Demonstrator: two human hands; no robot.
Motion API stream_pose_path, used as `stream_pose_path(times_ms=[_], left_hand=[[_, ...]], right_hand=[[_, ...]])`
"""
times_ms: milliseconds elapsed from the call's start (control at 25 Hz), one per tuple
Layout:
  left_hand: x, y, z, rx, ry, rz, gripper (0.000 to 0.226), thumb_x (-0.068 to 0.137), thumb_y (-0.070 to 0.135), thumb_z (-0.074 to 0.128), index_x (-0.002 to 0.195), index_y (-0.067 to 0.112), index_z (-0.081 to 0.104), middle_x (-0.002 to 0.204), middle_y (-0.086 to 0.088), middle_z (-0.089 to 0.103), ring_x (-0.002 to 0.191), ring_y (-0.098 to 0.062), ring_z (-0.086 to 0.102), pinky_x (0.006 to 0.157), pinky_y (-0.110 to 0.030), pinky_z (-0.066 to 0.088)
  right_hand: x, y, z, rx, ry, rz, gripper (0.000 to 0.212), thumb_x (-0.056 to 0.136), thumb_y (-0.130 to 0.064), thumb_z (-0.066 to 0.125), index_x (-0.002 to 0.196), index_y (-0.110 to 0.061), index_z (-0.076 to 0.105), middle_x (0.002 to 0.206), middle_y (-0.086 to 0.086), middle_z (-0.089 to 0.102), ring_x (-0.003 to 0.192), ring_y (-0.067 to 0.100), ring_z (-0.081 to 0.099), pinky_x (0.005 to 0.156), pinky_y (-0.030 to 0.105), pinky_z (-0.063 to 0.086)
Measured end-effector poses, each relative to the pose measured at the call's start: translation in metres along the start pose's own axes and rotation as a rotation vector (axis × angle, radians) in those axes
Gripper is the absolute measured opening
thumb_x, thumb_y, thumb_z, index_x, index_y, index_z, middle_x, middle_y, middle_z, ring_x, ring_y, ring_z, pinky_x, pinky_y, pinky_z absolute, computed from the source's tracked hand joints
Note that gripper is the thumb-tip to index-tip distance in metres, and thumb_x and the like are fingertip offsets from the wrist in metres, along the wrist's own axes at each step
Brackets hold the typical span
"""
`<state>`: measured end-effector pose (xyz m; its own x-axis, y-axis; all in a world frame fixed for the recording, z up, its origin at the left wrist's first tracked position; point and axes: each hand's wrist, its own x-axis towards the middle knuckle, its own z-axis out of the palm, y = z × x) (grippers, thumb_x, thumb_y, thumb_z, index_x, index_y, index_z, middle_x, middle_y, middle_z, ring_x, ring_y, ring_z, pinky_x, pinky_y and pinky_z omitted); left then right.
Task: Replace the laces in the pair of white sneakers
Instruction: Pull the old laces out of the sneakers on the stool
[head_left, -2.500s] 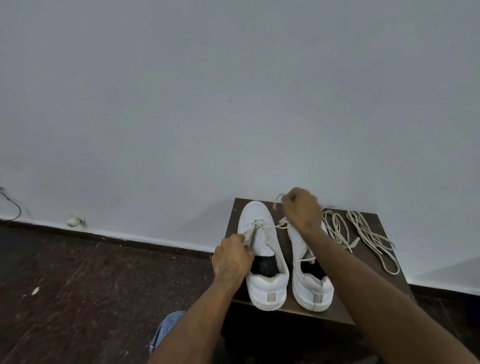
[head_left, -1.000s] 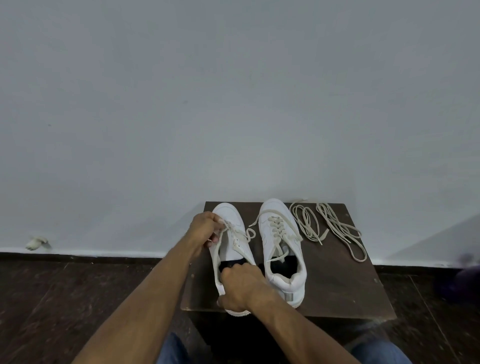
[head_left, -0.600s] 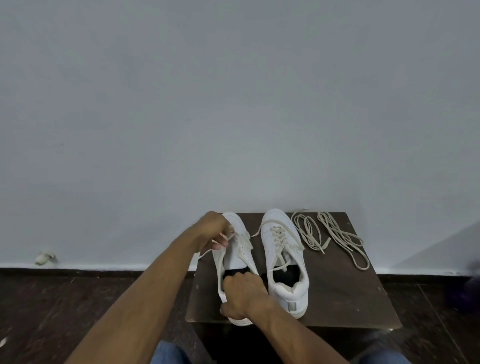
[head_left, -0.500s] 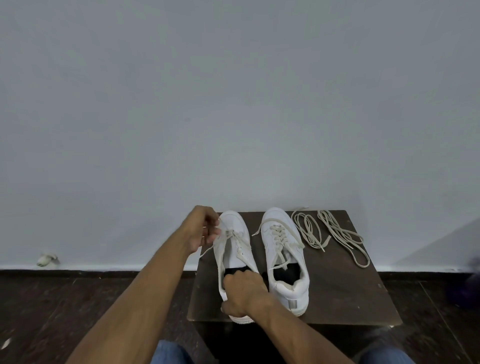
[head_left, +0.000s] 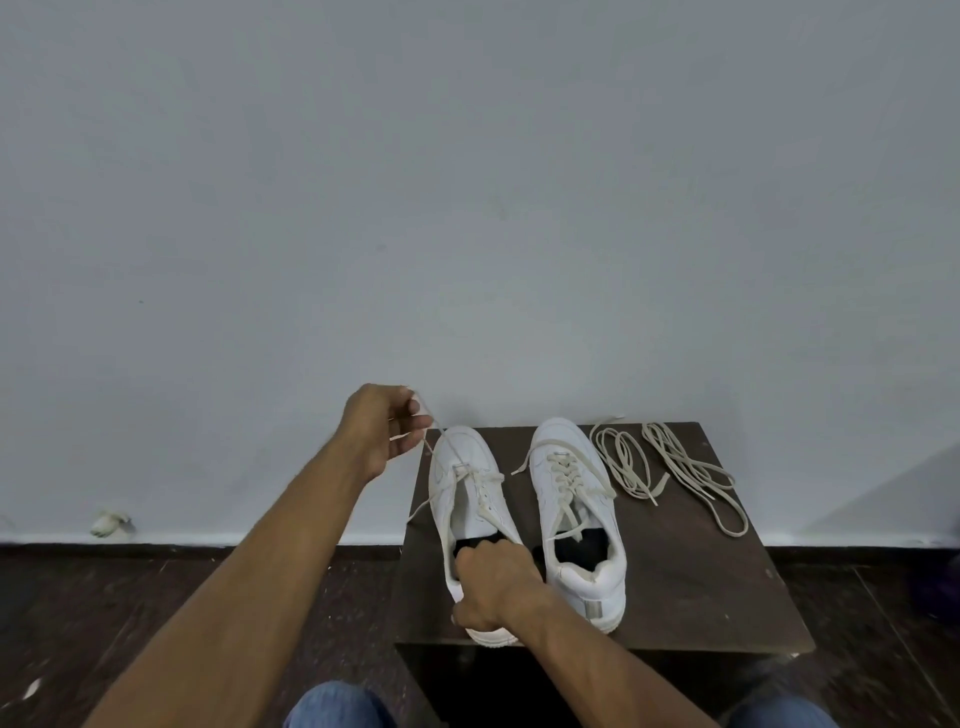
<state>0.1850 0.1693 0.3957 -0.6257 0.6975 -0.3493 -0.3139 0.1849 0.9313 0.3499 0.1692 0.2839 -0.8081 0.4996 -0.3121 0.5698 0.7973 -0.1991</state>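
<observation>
Head view: on the desk (head_left: 675, 587), left hand (head_left: 382, 428) fingers pinch the left sneaker's (head_left: 470, 499) lace (head_left: 434, 434) up beyond its toe, right hand (head_left: 496, 584) grips its heel, then the laced right sneaker (head_left: 576, 514) and spare laces (head_left: 670, 473) lie rightward.

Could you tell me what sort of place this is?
Probably a plain room in a home: a bare pale wall, a dark wooden floor, and a small dark wooden table serving as the work surface.
</observation>
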Motion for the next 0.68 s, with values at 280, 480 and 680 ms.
stream_pose_path(times_ms=[280, 480, 680], left_hand=[[0.007, -0.041, -0.002, 0.659, -0.019, 0.105, 0.02, 0.088, 0.031, 0.068, 0.107, 0.026, 0.064, 0.084, -0.001, 0.061, 0.057, -0.017, 0.064, 0.048, -0.025, 0.05], [0.029, -0.087, 0.016, 1.391, -0.164, 0.171, 0.047, 0.078, 0.044, 0.061, 0.125, 0.039, 0.061, 0.134, 0.008, 0.057, 0.116, -0.019, 0.058, 0.092, -0.036, 0.05], [0.023, -0.097, 0.035, 1.631, 0.076, 0.381, 0.019, 0.089, 0.024, 0.054, 0.102, 0.02, 0.067, 0.106, -0.001, 0.066, 0.096, -0.023, 0.064, 0.077, -0.032, 0.05]], right_hand=[[0.002, 0.001, 0.001, -0.006, -0.009, -0.01, 0.041, 0.085, -0.035, 0.064, 0.117, -0.01, 0.056, 0.119, 0.013, 0.062, 0.109, 0.034, 0.058, 0.09, 0.041, 0.046], [0.002, 0.001, 0.001, -0.009, -0.007, -0.014, 0.043, 0.086, -0.035, 0.063, 0.119, -0.008, 0.056, 0.12, 0.015, 0.061, 0.109, 0.035, 0.058, 0.089, 0.042, 0.045], [0.003, 0.001, 0.002, 0.003, 0.0, -0.006, 0.04, 0.085, -0.033, 0.064, 0.116, -0.008, 0.058, 0.117, 0.013, 0.062, 0.107, 0.034, 0.058, 0.084, 0.04, 0.046]])
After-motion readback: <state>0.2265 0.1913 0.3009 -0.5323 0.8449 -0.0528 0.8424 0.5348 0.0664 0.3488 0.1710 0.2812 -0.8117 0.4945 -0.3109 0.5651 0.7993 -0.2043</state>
